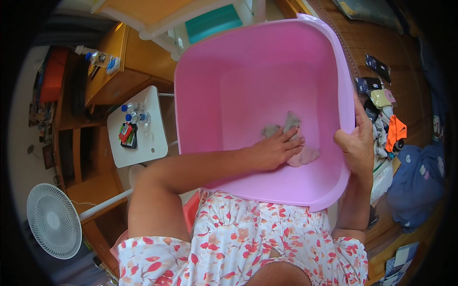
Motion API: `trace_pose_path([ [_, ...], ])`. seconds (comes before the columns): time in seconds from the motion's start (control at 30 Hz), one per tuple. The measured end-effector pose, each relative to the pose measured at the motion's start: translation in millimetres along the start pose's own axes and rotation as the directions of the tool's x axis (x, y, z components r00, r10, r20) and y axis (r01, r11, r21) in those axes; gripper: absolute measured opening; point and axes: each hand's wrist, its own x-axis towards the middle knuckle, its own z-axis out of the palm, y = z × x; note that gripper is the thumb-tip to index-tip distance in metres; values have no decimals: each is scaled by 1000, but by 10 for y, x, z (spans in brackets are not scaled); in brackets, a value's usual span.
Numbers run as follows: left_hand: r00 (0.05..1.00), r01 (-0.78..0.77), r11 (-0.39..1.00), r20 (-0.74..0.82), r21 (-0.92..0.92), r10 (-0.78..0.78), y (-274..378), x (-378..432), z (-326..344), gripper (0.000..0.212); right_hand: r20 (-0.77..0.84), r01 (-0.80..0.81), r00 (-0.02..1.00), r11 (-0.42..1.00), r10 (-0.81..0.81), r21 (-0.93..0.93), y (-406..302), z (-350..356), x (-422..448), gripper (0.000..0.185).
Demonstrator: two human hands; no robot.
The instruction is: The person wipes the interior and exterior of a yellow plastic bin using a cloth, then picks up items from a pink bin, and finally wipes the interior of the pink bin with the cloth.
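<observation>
A large pink plastic basin is tilted towards me, its near rim against my floral dress. On the right, my right hand grips the basin's rim, thumb on the inner side and fingers around the outside. My left hand reaches inside, palm down, with its fingers over some small fabric pieces. One is a grey piece, partly under the fingertips; another is a pale pink piece below them. They may be socks. Whether the left fingers pinch the fabric or only press on it is unclear.
On the right, packaged socks, an orange garment and a blue bedspread lie on a brown mat. To the left are a white folding table with bottles, a white fan and a wooden cabinet.
</observation>
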Motion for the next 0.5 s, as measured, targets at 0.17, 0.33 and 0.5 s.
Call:
trace_pose_path([
  [0.17, 956, 284, 957, -95, 56, -278, -554, 473, -166, 47, -7, -2, 1000, 1000, 2, -5, 22, 9, -8, 70],
  [0.33, 847, 517, 853, -186, 68, -498, -1227, 237, -321, 44, -20, -17, 1000, 1000, 17, 10, 18, 5, -30, 69],
  [0.5, 618, 786, 605, -209, 130, -758, -1324, -472, -368, 44, 15, 29, 999, 999, -29, 23, 45, 0, -4, 69],
])
